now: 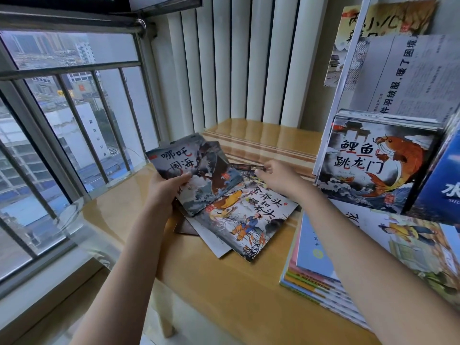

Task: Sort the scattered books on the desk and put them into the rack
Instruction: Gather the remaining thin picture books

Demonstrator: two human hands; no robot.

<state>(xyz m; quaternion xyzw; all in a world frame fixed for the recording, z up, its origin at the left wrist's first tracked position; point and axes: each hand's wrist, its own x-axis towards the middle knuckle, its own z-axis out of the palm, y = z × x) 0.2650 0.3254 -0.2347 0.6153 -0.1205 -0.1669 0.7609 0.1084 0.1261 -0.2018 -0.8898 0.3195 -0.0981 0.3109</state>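
L hand [163, 189] grips the dragon book [196, 170], thumb on the cover, fingers under, book lifted and tilted off the pile, at abt 10 o'clock from frame center. R hand [278, 176] reaches to abt 12 o'clock, fingers loosely curled and part open, tips at the edge of a dark book [245, 168] at the back of the pile; can't tell if the grip has closed on it.

Pile on the counter [224, 290]: axe book [245, 217] lies flat on top, face up, partly under the dragon book; a white sheet [211, 241] and a brown cover [185, 229] poke out beneath it at 7-8 o'clock.

Rack [348, 68] stands at 2 o'clock, white frame w/ mesh. In it: carp book [373, 165] upright in the lower tier, facing out, a blue book [440, 185] just beside it at 3 o'clock, a newspaper-like page [408, 75] above, another picture book [383, 23] on the top tier.

Stack [321, 270] of thin books lies flat at 4 o'clock, in front of the rack, R forearm crossing over it. Window bars [64, 100] at 9 o'clock, white ribbed panel [239, 58] at 12.
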